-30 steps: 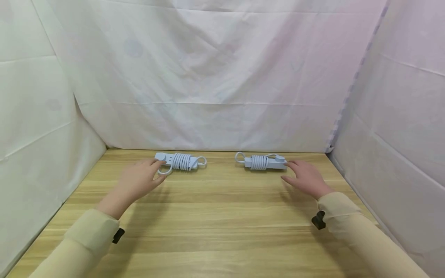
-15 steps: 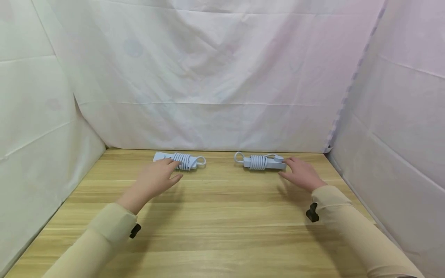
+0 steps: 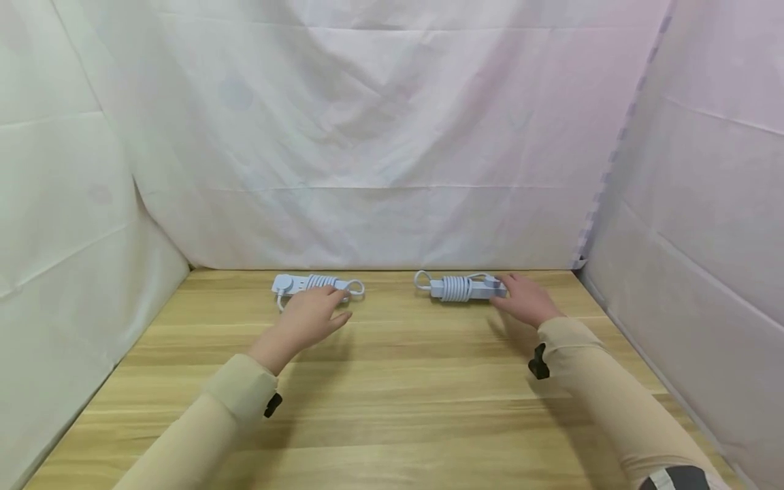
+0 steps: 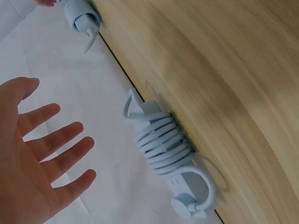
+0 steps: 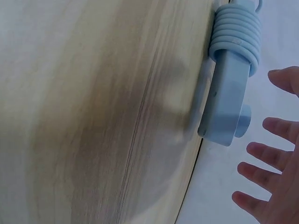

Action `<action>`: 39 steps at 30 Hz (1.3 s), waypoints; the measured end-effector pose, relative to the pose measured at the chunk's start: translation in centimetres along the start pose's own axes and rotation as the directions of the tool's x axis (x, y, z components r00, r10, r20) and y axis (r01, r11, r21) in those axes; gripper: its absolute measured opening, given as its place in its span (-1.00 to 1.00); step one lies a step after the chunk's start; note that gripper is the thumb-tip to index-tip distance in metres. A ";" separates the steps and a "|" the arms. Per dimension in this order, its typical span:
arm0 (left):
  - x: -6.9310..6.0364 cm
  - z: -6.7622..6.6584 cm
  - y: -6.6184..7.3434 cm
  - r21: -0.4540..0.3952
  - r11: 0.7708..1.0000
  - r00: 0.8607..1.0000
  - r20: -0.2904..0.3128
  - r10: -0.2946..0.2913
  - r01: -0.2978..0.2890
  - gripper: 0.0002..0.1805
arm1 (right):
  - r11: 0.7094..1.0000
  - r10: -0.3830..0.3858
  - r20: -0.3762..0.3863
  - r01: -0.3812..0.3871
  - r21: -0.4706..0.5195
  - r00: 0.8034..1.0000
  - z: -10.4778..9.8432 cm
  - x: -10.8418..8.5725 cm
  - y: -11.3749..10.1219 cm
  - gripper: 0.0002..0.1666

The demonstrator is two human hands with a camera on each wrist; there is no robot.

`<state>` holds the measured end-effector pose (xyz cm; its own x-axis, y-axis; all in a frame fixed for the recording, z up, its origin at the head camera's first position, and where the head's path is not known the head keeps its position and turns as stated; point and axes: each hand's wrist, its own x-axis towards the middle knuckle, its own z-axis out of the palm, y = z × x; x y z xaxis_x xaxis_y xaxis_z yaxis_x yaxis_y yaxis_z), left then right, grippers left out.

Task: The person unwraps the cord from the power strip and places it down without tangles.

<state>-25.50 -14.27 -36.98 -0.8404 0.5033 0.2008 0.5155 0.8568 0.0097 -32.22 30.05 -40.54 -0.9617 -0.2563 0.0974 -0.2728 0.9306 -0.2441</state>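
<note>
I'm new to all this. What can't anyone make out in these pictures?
Head view: part of the coiled cord on the left power strip, hidden behind the left grip.
Left wrist view: the left strip's sockets, too small to count; most of the right grip, cut off by the top edge.
Right wrist view: the right power strip's loop end, cut off by the top edge.
Every view: both strips' undersides, turned away from the cameras.

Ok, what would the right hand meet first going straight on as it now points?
Most likely the power strip on the right, at the end with the round plug. The right hand points at it, though depth is unclear, so it might pass above.
</note>
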 end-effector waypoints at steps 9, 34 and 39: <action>1.4 0.7 0.8 -0.012 1.000 1.000 0.010 0.006 -0.006 -0.51 | 0.999 0.025 0.014 -0.026 0.039 1.000 0.5 1.2 0.2 -0.23; 3.9 1.8 2.7 -0.032 0.999 0.998 0.038 0.044 -0.042 -0.54 | 0.992 -0.055 0.043 0.050 0.115 0.998 2.2 5.2 1.2 -0.76; 4.2 2.5 3.4 -0.029 0.998 0.997 0.065 0.051 -0.049 -0.54 | 0.993 -0.043 0.053 0.037 0.111 0.998 2.4 5.2 1.4 -0.78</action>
<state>-27.73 -8.93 -38.57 -0.8220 0.5527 0.1368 0.5610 0.8273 0.0282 -37.69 29.44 -42.67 -0.9492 -0.3097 0.0563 -0.3095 0.8857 -0.3462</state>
